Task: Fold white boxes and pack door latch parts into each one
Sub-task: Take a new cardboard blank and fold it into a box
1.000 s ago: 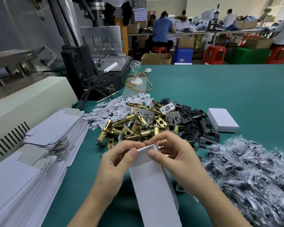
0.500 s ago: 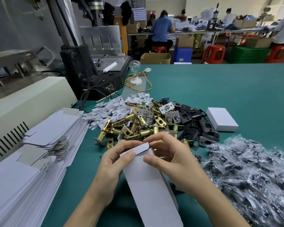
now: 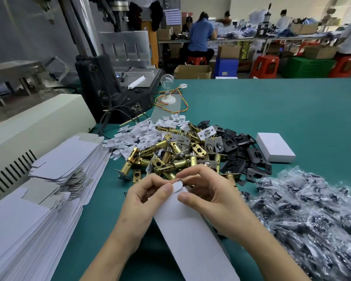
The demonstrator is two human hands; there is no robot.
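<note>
Left hand (image 3: 142, 201) pinches the small end flap (image 3: 177, 186) of the white box (image 3: 190, 236) between thumb and forefinger; right hand (image 3: 209, 197) grips the same end, its thumb pressed on the top face and its fingers curled over the far edge. The box is held low in front of the person, above the green table (image 3: 272, 108), its long body running back towards the viewer. A second ago the flap stood out flat in line with the top face; half a second ago it had begun to bend; now it is creased over and curls down towards the open end, so I judge this end is nearly ready to be tucked shut. Whether anything is packed inside cannot be seen.

On the left lies a stack of flat box blanks (image 3: 39, 209); on the right, a heap of clear bags (image 3: 312, 209) with dark parts inside. Just beyond the hands is the pile of brass latches (image 3: 166, 157), unshifted across the three frames; beside it lie black plates (image 3: 237, 155), and past those one closed white box (image 3: 275, 147) sits alone. Small white plastic pieces (image 3: 138, 134) are scattered behind the brass; further off stand a bare light bulb (image 3: 167, 80) and a dark machine (image 3: 114, 78).
</note>
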